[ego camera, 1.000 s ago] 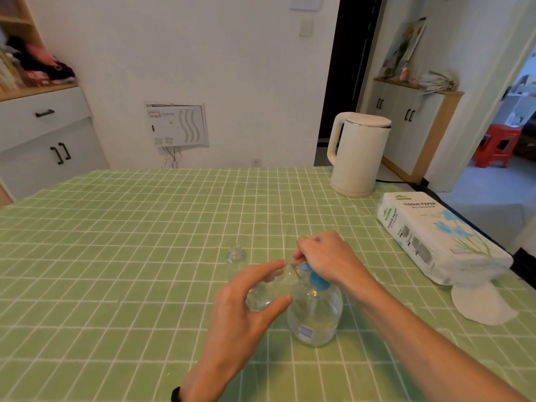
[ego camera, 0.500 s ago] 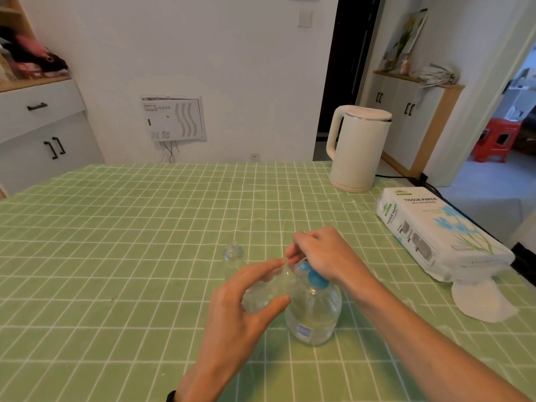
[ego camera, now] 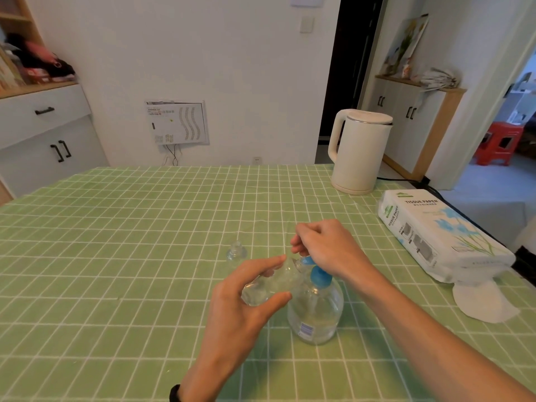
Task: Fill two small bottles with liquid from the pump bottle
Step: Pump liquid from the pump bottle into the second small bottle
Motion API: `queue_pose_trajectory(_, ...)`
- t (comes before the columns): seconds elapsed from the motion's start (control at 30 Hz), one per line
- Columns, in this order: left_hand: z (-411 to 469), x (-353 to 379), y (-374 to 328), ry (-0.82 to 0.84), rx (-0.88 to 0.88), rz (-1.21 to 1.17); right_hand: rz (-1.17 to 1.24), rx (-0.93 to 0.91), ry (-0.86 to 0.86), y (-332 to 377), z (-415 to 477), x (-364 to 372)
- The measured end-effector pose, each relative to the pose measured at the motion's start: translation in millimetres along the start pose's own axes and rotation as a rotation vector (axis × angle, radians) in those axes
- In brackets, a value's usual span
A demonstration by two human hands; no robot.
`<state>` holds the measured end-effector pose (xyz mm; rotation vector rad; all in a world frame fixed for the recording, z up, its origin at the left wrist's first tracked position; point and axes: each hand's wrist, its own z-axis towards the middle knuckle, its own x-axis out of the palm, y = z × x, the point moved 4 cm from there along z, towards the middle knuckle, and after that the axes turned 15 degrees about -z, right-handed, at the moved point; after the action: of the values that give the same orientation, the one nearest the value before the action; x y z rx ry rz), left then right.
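A clear pump bottle (ego camera: 314, 311) with a blue pump head stands on the green checked tablecloth near the front. My right hand (ego camera: 324, 250) rests on top of the pump head, fingers curled over it. My left hand (ego camera: 240, 303) holds a small clear bottle (ego camera: 268, 285) between thumb and fingers, tilted, with its mouth at the pump's spout. A second small clear bottle (ego camera: 236, 252) stands upright on the cloth just behind and to the left, apart from both hands.
A white electric kettle (ego camera: 358, 152) stands at the back right of the table (ego camera: 116, 242). A pack of tissue paper (ego camera: 435, 236) lies at the right edge, with a loose white pad (ego camera: 483, 303) in front of it.
Both hands and the bottles hold nearly the same pose. My right hand stays on the pump head; only the camera view has shifted slightly.
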<state>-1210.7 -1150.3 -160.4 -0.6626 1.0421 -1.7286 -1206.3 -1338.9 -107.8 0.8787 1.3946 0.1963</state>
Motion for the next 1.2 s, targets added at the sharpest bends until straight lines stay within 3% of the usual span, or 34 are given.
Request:
queue_pose_trajectory(0.6,1,1,-1,-0.003,0.005,-0.031,0.053,-0.033,-0.054,0,-1,-1)
queue_pose_trajectory(0.93,-2,4,5,0.001,-0.009,-0.007,0.082,-0.031,0.008,-10,3,10)
queue_pose_trajectory(1.07,-3,4,5,0.002,-0.024,-0.008,0.079,-0.053,-0.052,-10,2,9)
queue_pose_trajectory(1.2,-1,1,0,-0.009,-0.013,-0.004,0.273,-0.069,-0.069,-4,0,-1)
